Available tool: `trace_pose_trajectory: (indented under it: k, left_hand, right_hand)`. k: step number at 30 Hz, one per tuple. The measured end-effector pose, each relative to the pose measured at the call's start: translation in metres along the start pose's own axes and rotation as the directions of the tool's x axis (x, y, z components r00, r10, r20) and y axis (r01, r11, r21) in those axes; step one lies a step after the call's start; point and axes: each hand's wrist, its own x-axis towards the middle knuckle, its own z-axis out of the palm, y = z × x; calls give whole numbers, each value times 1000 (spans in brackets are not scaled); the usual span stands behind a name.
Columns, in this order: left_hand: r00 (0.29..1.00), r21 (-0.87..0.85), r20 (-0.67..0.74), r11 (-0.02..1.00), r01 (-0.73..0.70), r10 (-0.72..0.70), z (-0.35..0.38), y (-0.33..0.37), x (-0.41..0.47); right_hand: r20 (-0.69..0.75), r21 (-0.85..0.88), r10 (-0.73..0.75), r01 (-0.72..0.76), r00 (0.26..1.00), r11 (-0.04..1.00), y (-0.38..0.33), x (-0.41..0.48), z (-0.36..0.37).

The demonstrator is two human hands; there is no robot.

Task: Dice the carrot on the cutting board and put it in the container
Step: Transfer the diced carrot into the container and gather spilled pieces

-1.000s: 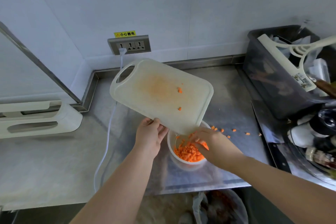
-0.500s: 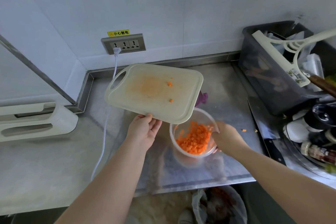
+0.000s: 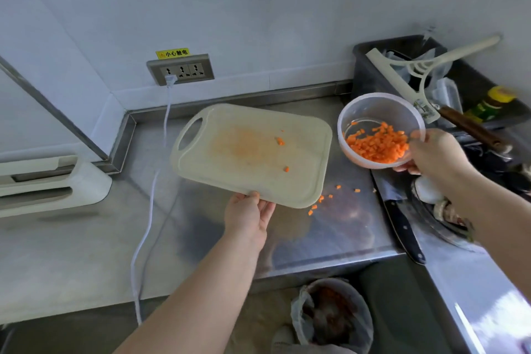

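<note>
The left hand [image 3: 248,214] held the cutting board [image 3: 250,152] by its near edge, thumb on top and fingers under it, so the board hung tilted above the bench [image 3: 330,233]. The right hand [image 3: 436,155] gripped the container [image 3: 373,96] by its wall and held it in the air, well apart from the board. Most of the diced carrot [image 3: 376,145] lay inside, heaped on the side nearest to the right hand's fingers.

The container appeared tilted, so a little more lean could spill dice over the low rim, onto the knife [image 3: 402,227] below the right hand. The board was held at one edge only; it could slip, and the two pieces [image 3: 280,141] beyond the left hand could slide off. The loose pieces [image 3: 319,200] on the bench, just right of the left hand, might be forgotten.
</note>
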Motion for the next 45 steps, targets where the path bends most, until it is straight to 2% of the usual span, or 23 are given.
trace_pose_trajectory:
  k: [6,9,14,16,20,24,27,30,33,36,40,45]
  left_hand:
    - [984,-108,-152,991,75,-91,-27,-48,-23]
    - [965,-157,-248,986,52,-90,-44,-55,-26]
    - [949,-219,-307,976,0,-69,-67,-54,-27]
    - [941,-174,-332,985,0,-59,-73,-56,-24]
    - [937,50,-343,995,91,-69,-78,-60,-14]
    - [950,197,-280,960,197,-138,-81,-49,-23]
    - [957,295,-246,929,223,-151,-89,-40,-22]
    - [955,453,-288,868,204,-74,-91,-28,-16]
    - [970,553,-242,826,108,36,-77,-15,-7]
    - [991,487,-108,873,-21,84,-54,-1,-3]
    - [985,349,160,937,8,-68,-41,21,6]
    - [963,334,234,941,49,-134,-46,36,25]
  right_hand:
    - [61,22,9,-10,998,1000,8,-18,3]
    - [112,16,-14,13,994,1000,9,-27,9]
    - [176,-9,-35,37,984,999,7,-42,16]
    - [185,-18,-41,45,982,999,7,-46,19]
    - [233,-21,-45,51,971,998,8,-51,29]
    - [293,-43,-54,69,954,997,8,-57,40]
    - [343,-67,-50,77,938,995,4,-61,51]
    - [390,-111,-46,97,920,989,-2,-64,64]
    - [435,-97,-57,110,899,989,-10,-67,78]
    - [487,-135,-53,135,872,982,-23,-68,94]
    - [527,-107,-67,144,847,984,-41,-67,110]
    - [600,-43,-110,169,792,985,-58,-60,129]
